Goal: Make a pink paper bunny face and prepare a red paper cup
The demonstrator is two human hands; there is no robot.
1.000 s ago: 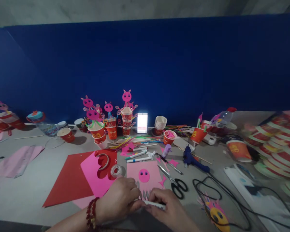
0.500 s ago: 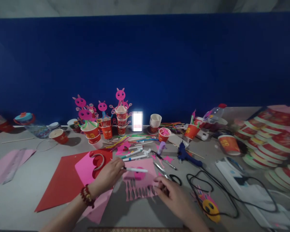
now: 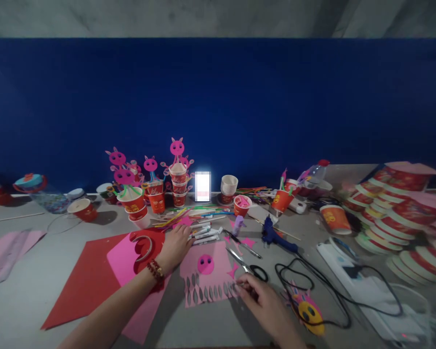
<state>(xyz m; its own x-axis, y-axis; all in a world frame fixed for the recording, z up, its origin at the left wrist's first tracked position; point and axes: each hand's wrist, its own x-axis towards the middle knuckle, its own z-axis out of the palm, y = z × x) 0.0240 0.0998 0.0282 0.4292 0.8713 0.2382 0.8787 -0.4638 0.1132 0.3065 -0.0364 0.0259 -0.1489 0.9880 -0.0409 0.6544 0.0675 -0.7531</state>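
My left hand (image 3: pixel 176 246), with a beaded bracelet on the wrist, reaches to a bunch of white markers (image 3: pixel 206 234). Its closed fingers are at the left ends of the markers and grip one there. Curled beside the right edge of a light pink paper (image 3: pixel 218 259) is my right hand (image 3: pixel 256 293); what its closed fingers hold, if anything, is hidden. Petal-like slots line the paper's lower part. On it lies a bright pink paper disc (image 3: pixel 205 264) with two dark eyes. Scissors (image 3: pixel 245 264) lie open just beyond my right hand.
Red paper (image 3: pixel 76 276) and a tape roll (image 3: pixel 144 248) lie left. Paper cups with pink faces (image 3: pixel 131 198) stand at the back. To the right are a blue glue gun (image 3: pixel 274 235), a looping black cable (image 3: pixel 334 286), a power strip (image 3: pixel 352 291) and stacked cups (image 3: pixel 392 213).
My left hand has carried a white marker from above the pink disc up to the bunch of markers, uncovering the disc. My right hand stays by the paper. The view has shifted slightly.
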